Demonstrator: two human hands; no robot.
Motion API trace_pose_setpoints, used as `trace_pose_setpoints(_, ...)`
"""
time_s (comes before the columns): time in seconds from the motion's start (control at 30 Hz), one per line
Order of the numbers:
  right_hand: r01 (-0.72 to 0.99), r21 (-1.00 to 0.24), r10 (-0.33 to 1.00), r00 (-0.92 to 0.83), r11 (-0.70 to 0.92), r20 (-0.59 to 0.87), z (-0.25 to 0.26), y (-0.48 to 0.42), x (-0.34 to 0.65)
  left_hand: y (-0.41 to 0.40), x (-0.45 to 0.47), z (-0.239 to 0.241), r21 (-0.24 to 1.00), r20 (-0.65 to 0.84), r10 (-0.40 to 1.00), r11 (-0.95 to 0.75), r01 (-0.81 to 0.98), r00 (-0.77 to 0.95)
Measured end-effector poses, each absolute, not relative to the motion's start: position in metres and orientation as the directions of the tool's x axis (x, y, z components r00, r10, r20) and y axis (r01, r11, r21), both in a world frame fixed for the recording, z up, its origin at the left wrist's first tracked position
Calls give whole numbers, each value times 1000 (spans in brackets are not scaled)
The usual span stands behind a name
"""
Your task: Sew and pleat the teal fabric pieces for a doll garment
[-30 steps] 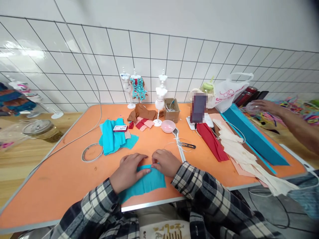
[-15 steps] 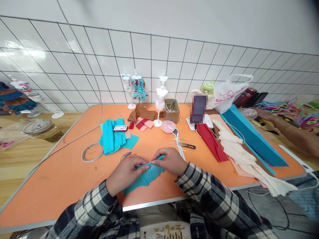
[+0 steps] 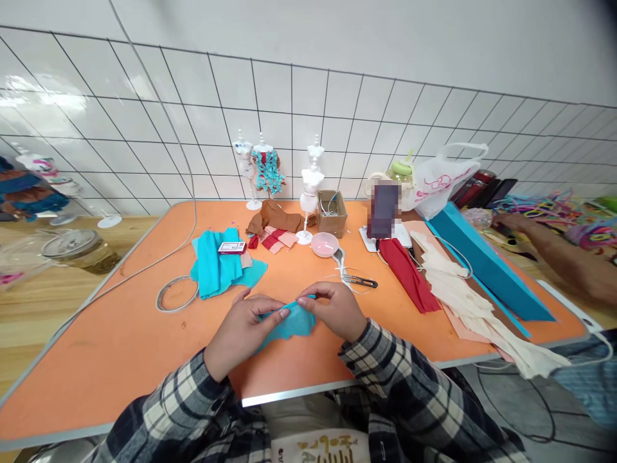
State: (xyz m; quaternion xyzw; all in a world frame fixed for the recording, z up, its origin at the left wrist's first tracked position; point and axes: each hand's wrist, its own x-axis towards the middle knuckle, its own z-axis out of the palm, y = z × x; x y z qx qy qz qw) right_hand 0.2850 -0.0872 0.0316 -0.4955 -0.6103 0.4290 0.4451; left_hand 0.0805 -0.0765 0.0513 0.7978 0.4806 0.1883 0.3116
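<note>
A thin turquoise piece of fabric (image 3: 295,321) hangs between my two hands, above the front part of the orange table. My left hand (image 3: 248,331) pinches its upper edge between thumb and fingers. Close beside it, my right hand (image 3: 335,312) grips the same edge, which looks folded or rolled. The lower side of the fabric droops loosely, and part of it is hidden behind my left hand. Just beyond my right hand lie black thread snips (image 3: 360,281) and some white thread or cord. A pink bowl (image 3: 324,245) stands farther back.
Folded turquoise cloth (image 3: 218,267) with a small box (image 3: 232,248) lies left, near a wire ring (image 3: 166,294). Small dress forms (image 3: 308,186) and a cardboard box (image 3: 332,215) stand at the back. Red cloth (image 3: 409,275) and cream cloth (image 3: 463,308) lie right. Another person's arm (image 3: 569,257) reaches in.
My hands have shifted slightly along the fabric's edge, and the right one sits a little higher. Less of the fabric shows below my left hand.
</note>
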Motion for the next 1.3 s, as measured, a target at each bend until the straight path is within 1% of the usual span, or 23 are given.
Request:
trace_pose_setpoints(0.1,159,-978,990,-49,135,129,26,-89,285,-77,82,50,689,0,892,-327,647,451)
trace_pose_setpoints(0.2,102,-989,994,-8,110,110,21,-90,285,-76,83,48,719,-30,892,-294,630,451)
trace_pose_setpoints(0.33,16,-992,986,-113,123,121,22,-90,285,-75,82,48,752,-42,883,-280,597,467)
trace_pose_setpoints(0.43,47,-981,976,-127,187,180,24,-91,283,-76,83,50,746,-33,877,-298,596,480)
trace_pose_setpoints(0.53,54,-969,970,-36,243,241,22,-92,278,-79,86,51,738,-16,870,-322,593,492)
trace_pose_setpoints(0.63,33,-964,963,46,263,264,18,-93,274,-83,90,49,723,17,874,-347,597,486)
trace_pose_setpoints(0.77,55,-953,953,35,298,300,23,-93,279,-83,87,46,720,82,890,-364,591,448)
trace_pose_setpoints(0.87,92,-953,955,50,288,293,36,-90,293,-78,80,46,736,41,889,-336,588,457)
trace_pose_setpoints(0.97,89,-968,966,88,236,244,49,-86,306,-77,76,47,750,-13,881,-305,587,473)
trace_pose_setpoints(1.1,105,-970,966,118,220,231,58,-82,312,-80,82,42,781,-70,863,-265,565,501)
trace_pose_setpoints(1.23,125,-970,965,136,209,225,56,-80,312,-82,88,36,821,-57,827,-280,498,559)
trace_pose_setpoints(1.3,131,-970,959,173,203,224,54,-77,316,-82,86,33,868,-87,800,-232,439,593)
